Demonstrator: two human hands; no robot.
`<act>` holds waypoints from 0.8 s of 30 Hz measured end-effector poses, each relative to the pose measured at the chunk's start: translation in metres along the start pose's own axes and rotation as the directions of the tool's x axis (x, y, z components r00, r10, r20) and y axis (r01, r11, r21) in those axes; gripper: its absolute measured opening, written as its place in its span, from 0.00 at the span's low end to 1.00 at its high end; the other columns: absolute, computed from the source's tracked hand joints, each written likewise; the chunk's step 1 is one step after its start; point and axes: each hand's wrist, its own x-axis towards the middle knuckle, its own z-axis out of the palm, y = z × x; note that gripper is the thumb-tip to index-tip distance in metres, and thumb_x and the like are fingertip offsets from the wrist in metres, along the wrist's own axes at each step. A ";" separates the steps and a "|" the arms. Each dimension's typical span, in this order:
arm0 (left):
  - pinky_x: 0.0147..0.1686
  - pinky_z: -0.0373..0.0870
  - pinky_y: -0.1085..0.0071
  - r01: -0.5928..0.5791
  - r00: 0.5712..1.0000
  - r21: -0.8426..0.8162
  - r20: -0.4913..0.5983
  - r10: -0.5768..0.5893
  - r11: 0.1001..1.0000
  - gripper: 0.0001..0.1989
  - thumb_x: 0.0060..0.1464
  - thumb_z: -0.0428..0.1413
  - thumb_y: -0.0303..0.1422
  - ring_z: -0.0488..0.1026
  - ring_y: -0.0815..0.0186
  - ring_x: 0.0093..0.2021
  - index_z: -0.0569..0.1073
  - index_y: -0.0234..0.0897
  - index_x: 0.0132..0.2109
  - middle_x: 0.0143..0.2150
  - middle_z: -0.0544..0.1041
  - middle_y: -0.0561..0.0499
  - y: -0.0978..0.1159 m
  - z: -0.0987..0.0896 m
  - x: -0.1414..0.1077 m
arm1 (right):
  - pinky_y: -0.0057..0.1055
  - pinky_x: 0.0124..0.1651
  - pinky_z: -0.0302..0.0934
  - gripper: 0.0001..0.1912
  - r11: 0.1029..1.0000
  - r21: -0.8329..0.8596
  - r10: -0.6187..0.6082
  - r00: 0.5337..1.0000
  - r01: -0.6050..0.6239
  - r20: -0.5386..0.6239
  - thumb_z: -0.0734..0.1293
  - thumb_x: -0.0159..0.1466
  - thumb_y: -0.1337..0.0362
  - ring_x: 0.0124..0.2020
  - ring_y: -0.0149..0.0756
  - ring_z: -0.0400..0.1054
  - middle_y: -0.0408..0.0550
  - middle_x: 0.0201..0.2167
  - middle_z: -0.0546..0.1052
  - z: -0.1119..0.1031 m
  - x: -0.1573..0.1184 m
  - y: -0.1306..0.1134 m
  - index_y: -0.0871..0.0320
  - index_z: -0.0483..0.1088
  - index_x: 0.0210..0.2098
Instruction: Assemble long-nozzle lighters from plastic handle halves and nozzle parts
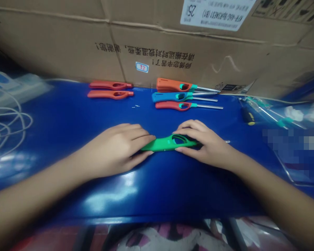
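Head view: a green lighter (162,143) was held lengthwise above or on the bench (157,202) by 2 bare hands, directly in front of the wearer; whether its underside was touching the surface could not be told. Its broad end was pinched by the left hand (120,148), the grip pressed together with the thumb on the near side and the fingers on the far side. Its narrower end was pinched by the right hand (209,143), whose grip was likewise closed around the 2 edges. A short length of metal tube (227,142) was seen beyond the right hand, but its link to the lighter was hidden.

Farther back, 3 lighters were laid side by side with their tubes pointing right: an orange lighter (172,85) at the back, a blue lighter (170,97) in the middle and a red lighter (170,105) nearest the hands. To their left, 2 red casings (102,94) were set parallel. The rear was bordered by a cardboard box (68,42) bearing upside-down print and a white label (217,14). At the right, a black-and-yellow handle (248,116) was seen.
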 end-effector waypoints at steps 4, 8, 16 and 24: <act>0.42 0.75 0.60 0.024 0.998 0.003 0.052 -0.024 1.000 0.16 0.69 0.49 0.37 0.76 0.58 0.41 0.75 0.34 0.54 0.44 0.80 0.43 0.001 0.001 0.000 | 0.46 0.57 0.59 0.16 0.997 -0.075 0.022 0.999 -0.019 0.037 0.69 0.68 0.57 0.53 0.46 0.67 0.52 0.53 0.73 0.002 0.000 -0.001 0.51 0.71 0.54; 0.42 0.75 0.60 0.035 0.997 -0.002 0.067 -0.035 0.999 0.16 0.69 0.49 0.37 0.76 0.58 0.41 0.75 0.35 0.54 0.44 0.80 0.44 0.001 0.002 0.000 | 0.45 0.56 0.57 0.15 0.993 -0.110 0.038 0.998 -0.033 0.048 0.69 0.68 0.57 0.52 0.45 0.67 0.51 0.53 0.74 0.002 0.000 -0.002 0.51 0.71 0.54; 0.42 0.74 0.61 0.052 0.996 0.002 0.072 -0.052 0.999 0.15 0.69 0.50 0.38 0.76 0.58 0.41 0.75 0.37 0.54 0.44 0.79 0.45 -0.001 0.003 0.000 | 0.45 0.55 0.56 0.15 0.991 -0.130 0.027 0.999 -0.023 0.031 0.68 0.68 0.56 0.51 0.45 0.67 0.51 0.52 0.74 0.002 -0.001 -0.003 0.50 0.71 0.53; 0.42 0.74 0.61 0.064 0.995 0.008 0.082 -0.064 0.998 0.15 0.69 0.50 0.39 0.76 0.58 0.41 0.75 0.38 0.54 0.44 0.78 0.46 -0.001 0.004 0.000 | 0.43 0.53 0.56 0.15 0.990 -0.137 0.028 0.999 -0.022 0.046 0.68 0.68 0.56 0.51 0.45 0.67 0.51 0.51 0.75 0.001 -0.002 -0.004 0.51 0.71 0.53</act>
